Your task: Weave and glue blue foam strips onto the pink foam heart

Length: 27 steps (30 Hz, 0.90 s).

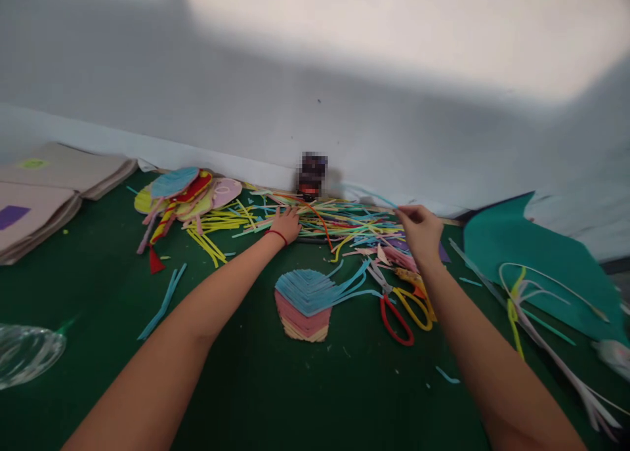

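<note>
My right hand [420,231], raised at the right end of the pile, pinches the end of a long blue strip [374,195] that stretches left along the wall. With fingers spread, my left hand [288,224] rests on a heap of thin coloured strips [344,221]. A red thread circles that wrist. Between my arms lies a shell-shaped piece [305,300] made of folded strips, blue above and pink and cream below. Loose blue strip ends run from it to the right. Beside it are scissors [398,313] with one red and one yellow handle.
Finished-looking strip pieces [182,192] with tassels are stacked at the back left. Pale pads or folders [39,201] lie farther left, near clear plastic [32,352]. A teal sheet [536,260] and white strips [551,359] are at right. A small pixelated object [312,175] stands against the wall.
</note>
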{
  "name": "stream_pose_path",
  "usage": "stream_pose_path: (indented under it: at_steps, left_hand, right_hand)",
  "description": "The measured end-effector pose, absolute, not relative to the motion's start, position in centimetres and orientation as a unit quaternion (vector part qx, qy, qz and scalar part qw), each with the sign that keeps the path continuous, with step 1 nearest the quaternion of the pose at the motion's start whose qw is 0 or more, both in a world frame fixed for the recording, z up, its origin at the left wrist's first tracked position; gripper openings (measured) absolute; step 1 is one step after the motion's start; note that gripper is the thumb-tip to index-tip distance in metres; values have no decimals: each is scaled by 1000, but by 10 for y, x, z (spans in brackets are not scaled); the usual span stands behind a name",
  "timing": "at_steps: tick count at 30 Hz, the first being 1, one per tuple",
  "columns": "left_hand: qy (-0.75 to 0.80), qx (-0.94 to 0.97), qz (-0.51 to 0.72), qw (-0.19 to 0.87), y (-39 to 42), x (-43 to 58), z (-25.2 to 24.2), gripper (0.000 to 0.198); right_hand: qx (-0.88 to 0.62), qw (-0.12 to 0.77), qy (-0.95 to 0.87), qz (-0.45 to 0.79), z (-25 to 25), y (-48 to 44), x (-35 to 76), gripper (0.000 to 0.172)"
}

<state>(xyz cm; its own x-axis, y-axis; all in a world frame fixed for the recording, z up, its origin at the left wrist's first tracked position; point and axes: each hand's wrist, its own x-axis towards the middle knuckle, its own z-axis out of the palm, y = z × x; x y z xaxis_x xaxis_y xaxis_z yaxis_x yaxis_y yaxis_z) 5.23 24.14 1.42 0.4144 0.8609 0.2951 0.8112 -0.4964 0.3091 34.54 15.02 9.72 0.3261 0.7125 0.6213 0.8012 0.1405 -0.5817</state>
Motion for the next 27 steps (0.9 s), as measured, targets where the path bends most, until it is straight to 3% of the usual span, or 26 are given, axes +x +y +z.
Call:
stream_pose_path:
  at_steps: [7, 13, 17, 21, 27]
  left_hand:
    - [458, 804, 304, 227, 178, 43, 26, 28]
    - [367, 724, 349, 468, 81, 36, 23, 64]
    - [327, 642, 381, 579, 47, 31, 28, 53]
    - [341, 560, 437, 616, 41, 22, 32, 53]
    - [391, 469, 554, 566, 58, 7, 23, 51]
  right_hand:
    - [-613, 511, -592, 117, 79, 69, 289, 20]
    - [-581, 437, -669, 157, 60, 30, 264, 10]
    - [-548, 410, -701, 200, 50, 20, 246, 10]
    - [-551, 422, -691, 202, 43, 18, 237, 12]
    - [-603, 489, -611, 152, 27, 23, 253, 12]
